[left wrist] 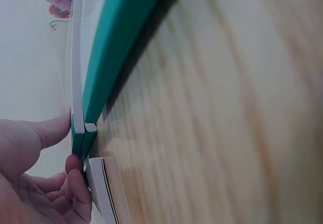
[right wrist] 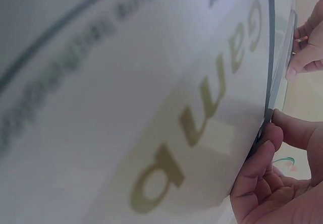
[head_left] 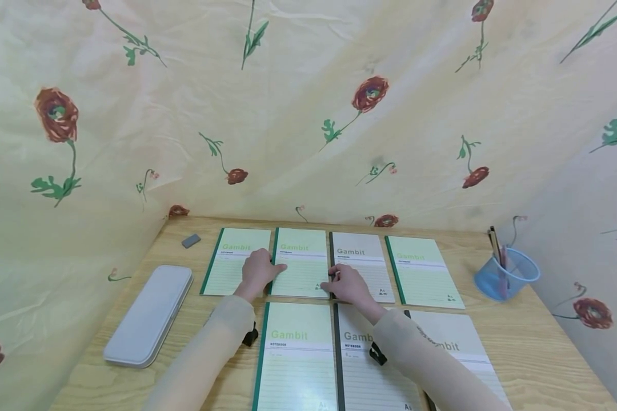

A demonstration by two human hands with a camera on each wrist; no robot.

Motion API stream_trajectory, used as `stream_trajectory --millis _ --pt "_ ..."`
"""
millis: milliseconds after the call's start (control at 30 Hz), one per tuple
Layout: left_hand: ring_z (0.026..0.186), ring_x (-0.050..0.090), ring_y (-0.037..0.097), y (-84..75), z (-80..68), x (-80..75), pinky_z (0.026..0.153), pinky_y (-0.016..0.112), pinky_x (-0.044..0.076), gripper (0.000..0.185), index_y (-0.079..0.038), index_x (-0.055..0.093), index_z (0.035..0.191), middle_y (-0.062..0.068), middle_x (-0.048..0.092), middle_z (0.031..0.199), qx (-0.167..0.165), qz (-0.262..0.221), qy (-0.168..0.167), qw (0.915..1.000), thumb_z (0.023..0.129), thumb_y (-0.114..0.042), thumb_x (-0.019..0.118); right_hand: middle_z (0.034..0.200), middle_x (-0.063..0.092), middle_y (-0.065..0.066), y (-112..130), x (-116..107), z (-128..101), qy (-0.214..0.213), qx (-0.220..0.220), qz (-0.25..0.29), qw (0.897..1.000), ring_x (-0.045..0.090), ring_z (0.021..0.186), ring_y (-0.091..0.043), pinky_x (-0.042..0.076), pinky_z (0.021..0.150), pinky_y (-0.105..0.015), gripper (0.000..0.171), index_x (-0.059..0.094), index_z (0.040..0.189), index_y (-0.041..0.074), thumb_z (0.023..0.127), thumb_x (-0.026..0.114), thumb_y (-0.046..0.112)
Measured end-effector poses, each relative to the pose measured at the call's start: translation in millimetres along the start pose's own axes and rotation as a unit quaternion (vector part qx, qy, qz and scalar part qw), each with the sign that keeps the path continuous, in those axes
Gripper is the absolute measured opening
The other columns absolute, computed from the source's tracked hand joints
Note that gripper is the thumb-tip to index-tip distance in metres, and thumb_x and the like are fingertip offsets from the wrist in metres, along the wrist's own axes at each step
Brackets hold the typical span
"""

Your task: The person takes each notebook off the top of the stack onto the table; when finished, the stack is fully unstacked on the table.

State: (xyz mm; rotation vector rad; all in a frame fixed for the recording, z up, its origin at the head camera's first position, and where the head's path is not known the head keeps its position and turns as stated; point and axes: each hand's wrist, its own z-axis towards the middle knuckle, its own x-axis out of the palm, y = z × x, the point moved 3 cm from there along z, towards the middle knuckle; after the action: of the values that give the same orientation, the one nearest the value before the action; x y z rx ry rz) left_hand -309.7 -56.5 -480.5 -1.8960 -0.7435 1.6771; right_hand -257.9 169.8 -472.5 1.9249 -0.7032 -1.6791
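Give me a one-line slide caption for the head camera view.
Both hands, left hand and right hand, grip the edges of a green Gambit notebook among seven on a wooden desk.

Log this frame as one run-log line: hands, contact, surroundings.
left hand: grips spine edge of second green notebook | right hand: pinches its right edge | beside: grey notebook, pencil case

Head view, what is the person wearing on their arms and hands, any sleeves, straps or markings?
Both arms are covered to the wrist by thin, pale beige sleeves. The right sleeve has a short line of small dark lettering; the left sleeve looks plain. A small black device sits at each wrist, under the sleeve edge. The left hand and right hand are bare, with no gloves, and no rings show.
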Motion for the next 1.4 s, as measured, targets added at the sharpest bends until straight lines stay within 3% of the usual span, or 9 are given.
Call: stream_trajectory --millis 333,467,600,733,1000,1233,1400 --pt "0.067 0.052 0.022 4.4 -2.8 -4.6 0.058 0.034 0.043 0.037 0.002 0.065 0.1 0.011 0.061 0.082 0.002 -0.03 0.001 0.9995 0.086 -0.03 0.08 0.076 0.061 -0.002 -2 1 2 -0.005 -0.01 -0.003 1.0 0.053 0.062 -0.015 0.041 0.055 -0.028 0.031 0.066 0.114 0.001 0.091 0.073 0.019" --pt "0.088 0.06 0.029 8.8 -1.9 -10.0 0.076 0.042 0.052 0.047 0.008 0.062 0.115 0.019 0.065 0.106 -0.005 -0.057 0.02 0.9981 0.088 -0.027 0.078 0.076 0.061 -0.002 -3 1 1 -0.004 -0.013 0.0 1.0 0.053 0.063 -0.016 0.041 0.056 -0.029 0.03 0.066 0.114 0.0 0.091 0.073 0.018" --pt "0.107 0.057 0.035 11.2 -2.6 -17.6 0.093 0.048 0.048 0.053 0.01 0.055 0.125 0.025 0.058 0.123 -0.025 -0.107 0.035 0.9934 0.09 -0.025 0.075 0.076 0.06 -0.003 -3 1 -1 -0.002 -0.014 0.004 1.0 0.053 0.063 -0.016 0.041 0.055 -0.028 0.031 0.065 0.115 -0.001 0.09 0.073 0.016" --pt "0.106 0.054 0.034 13.9 -4.1 -22.6 0.093 0.047 0.047 0.048 0.007 0.053 0.123 0.023 0.057 0.123 -0.045 -0.137 0.029 0.9891 0.091 -0.023 0.073 0.076 0.061 -0.003 -1 1 -2 0.002 -0.008 0.008 1.0 0.054 0.064 -0.016 0.042 0.056 -0.028 0.033 0.064 0.117 -0.001 0.089 0.075 0.014" --pt "0.107 0.06 0.035 22.5 1.6 -34.5 0.09 0.046 0.05 0.042 0.004 0.056 0.122 0.023 0.062 0.119 -0.007 -0.16 0.009 0.987 0.091 -0.019 0.074 0.078 0.061 -0.004 2 -1 -4 0.005 -0.002 0.007 1.0 0.054 0.065 -0.017 0.043 0.057 -0.029 0.036 0.063 0.119 -0.002 0.089 0.075 0.014" --pt "0.106 0.057 0.032 34.6 -3.3 -60.0 0.087 0.042 0.047 0.044 0.001 0.054 0.129 0.023 0.059 0.122 -0.023 -0.238 0.011 0.9708 0.093 -0.017 0.072 0.079 0.061 -0.004 3 -1 -3 0.005 0.0 0.001 1.0 0.055 0.066 -0.017 0.044 0.057 -0.029 0.036 0.063 0.118 -0.001 0.089 0.076 0.014" --pt "0.116 0.052 0.036 44.3 -18.5 -82.0 0.097 0.048 0.044 0.052 0.0 0.049 0.136 0.025 0.055 0.129 -0.031 -0.244 0.025 0.969 0.095 -0.022 0.071 0.079 0.061 -0.004 3 -1 -4 0.001 -0.002 0.0 1.0 0.055 0.066 -0.017 0.044 0.057 -0.029 0.035 0.063 0.117 -0.001 0.088 0.076 0.014"
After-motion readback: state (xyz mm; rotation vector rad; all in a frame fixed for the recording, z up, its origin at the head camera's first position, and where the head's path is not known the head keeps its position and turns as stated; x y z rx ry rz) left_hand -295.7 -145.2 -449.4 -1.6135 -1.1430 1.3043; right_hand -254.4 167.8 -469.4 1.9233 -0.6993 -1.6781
